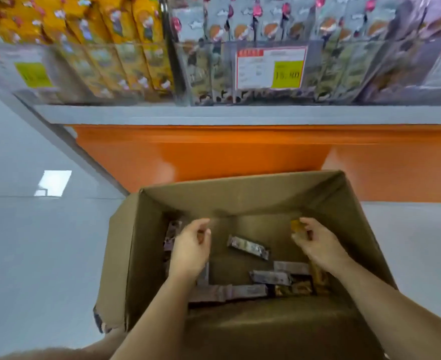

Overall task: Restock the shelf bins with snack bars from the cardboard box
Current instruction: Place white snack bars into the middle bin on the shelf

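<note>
Inside the cardboard box [149, 255], the right hand [318, 245] pinches a yellow snack bar [296, 226] near the box's far wall. The left hand [191, 245] hangs over the box's left side, fingers curled; whether it grips anything I cannot tell. Dark snack bars [248, 246] lie on the box bottom. Shelf bins [240, 74] stand above the box.

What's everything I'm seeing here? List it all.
cardboard box: one, brown, on the floor
snack bars: several, mostly purple-grey, loose in the box
yellow bar: one, yellow, box's right side
yellow packs: many, yellow, left bin
grey packs: many, grey, middle bin
price tags: three, mostly white, bin fronts
shelf base: one, orange, behind the box
floor: one, grey, around the box
left hand: one, in the box, fingers loosely curled, holding nothing visible
right hand: one, in the box, pinching the yellow bar
</note>
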{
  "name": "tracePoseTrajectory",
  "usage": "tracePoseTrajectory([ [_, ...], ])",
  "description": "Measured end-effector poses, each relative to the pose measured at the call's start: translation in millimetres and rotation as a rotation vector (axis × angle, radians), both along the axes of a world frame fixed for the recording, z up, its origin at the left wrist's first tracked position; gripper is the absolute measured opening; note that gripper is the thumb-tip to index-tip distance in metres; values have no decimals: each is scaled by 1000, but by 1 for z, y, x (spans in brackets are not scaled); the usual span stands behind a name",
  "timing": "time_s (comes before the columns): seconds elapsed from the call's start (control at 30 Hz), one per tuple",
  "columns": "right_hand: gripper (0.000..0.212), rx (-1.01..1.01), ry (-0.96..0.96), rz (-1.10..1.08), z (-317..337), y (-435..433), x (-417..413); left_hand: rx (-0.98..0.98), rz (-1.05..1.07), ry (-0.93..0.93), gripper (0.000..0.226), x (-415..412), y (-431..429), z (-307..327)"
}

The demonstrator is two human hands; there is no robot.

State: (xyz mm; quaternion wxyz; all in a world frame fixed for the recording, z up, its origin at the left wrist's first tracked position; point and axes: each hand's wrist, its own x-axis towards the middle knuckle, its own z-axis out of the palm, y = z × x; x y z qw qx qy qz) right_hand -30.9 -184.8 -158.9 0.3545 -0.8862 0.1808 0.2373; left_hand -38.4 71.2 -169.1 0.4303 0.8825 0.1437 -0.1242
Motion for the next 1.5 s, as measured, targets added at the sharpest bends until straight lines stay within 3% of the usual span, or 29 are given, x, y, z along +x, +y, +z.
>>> tracePoseTrajectory([
  [0.13, 57, 17, 240, -49, -36, -13, 4, 113, 21, 205, 37, 8, 7, -41],
  [0.27, 78, -63, 277, -55, -55, -9, 19, 195, -25, 357, 50, 16, 10, -58],
  [0.43, 76, -17, 245, -72, -70, -11, 20, 146, -62, 259, 49, 12, 16, -70],
  [0.57, 64, 165, 192, -126, -66, -13, 15, 103, -5, 98, 36, -11, 21, -75],
  [0.67, 60, 124, 50, 41, -66, 11, 13, 129, 34, 59, 33, -19, 20, -74],
  [0.77, 61, 88, -2, 261, -68, 39, 12, 70, -80, 230, 37, -19, 19, -78],
  [0.97, 103, -116, 298, 630, -84, 45, -5, 105, -211, 529, 64, -27, 19, -85],
  [1.1, 112, -230, 337, 762, -89, 47, -15, 88, -201, 627, 68, -32, 17, -91],
  [1.2, 104, -200, 296, 741, -94, 50, -13, 82, -179, 675, 62, -30, 15, -96],
  [1.37, 88, 0, 236, 476, -101, 52, -11, 218, -214, 749, 37, -26, 9, -95],
  [1.5, 80, 197, 253, 263, -98, 56, -9, 134, -202, 791, 42, -24, 11, -90],
])
